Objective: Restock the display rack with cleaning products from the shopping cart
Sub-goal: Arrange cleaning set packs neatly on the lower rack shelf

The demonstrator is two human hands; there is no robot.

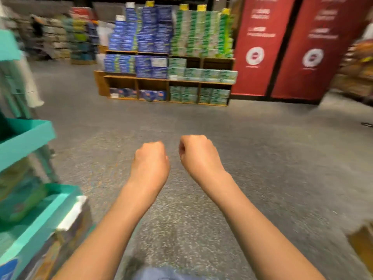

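Both arms reach forward over the speckled grey floor. The left hand and right hand are curled into loose fists close together, holding nothing. The teal display rack stands at the left edge, blurred packs on its shelves. A wooden shelf unit of blue and green boxes stands well ahead.

Wooden shelf unit stacked with blue, green boxes; red banners beside.
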